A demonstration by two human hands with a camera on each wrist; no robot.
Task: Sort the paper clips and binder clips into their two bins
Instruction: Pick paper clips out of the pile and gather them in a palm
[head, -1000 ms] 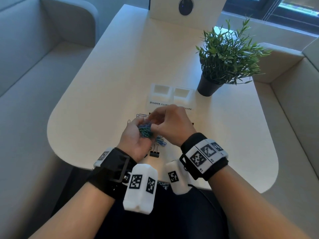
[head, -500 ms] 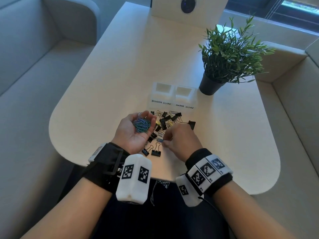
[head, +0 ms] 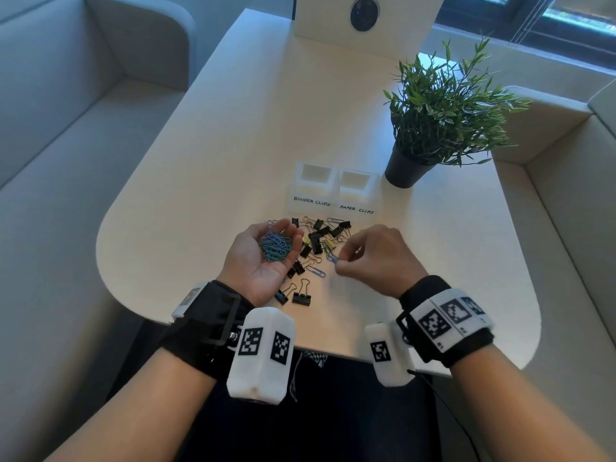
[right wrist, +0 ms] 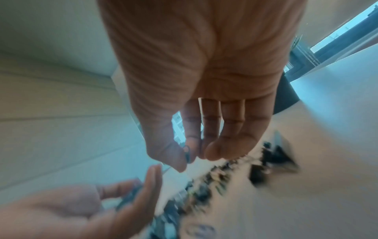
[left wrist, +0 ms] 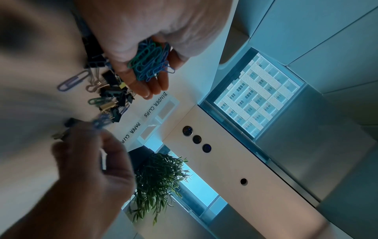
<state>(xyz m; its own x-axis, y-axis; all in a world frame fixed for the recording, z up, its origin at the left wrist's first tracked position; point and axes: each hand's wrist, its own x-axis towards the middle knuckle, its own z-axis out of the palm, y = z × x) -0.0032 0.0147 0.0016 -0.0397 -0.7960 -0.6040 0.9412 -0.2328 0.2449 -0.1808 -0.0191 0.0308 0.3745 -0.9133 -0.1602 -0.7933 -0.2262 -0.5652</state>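
- Nearest, both wrists wear black straps with white camera blocks [head: 260, 356] printed with square black-and-white marker codes
- The left hand [head: 258, 258] lies palm up, fingers loosely cupped, cradling a heap of blue and green paper clips [head: 275, 247] pointing every way
- The right hand [head: 373, 258] pinches one blue paper clip [head: 332, 259] between thumb and fingertip, its long axis running roughly toward the left hand
- Between and beyond the hands, black binder clips [head: 316, 240] and loose clips lie scattered on the pale cream table [head: 206, 181], which has rounded corners
- Farther on, two white bins [head: 336, 183] stand side by side, touching; handwritten labels read "BINDER CLIPS" on the left, "PAPER CLIPS" on the right
- A potted plant [head: 440, 115] in a dark pot stands right of the bins
- Grey upholstered benches [head: 60, 135] flank the table; a window lies beyond
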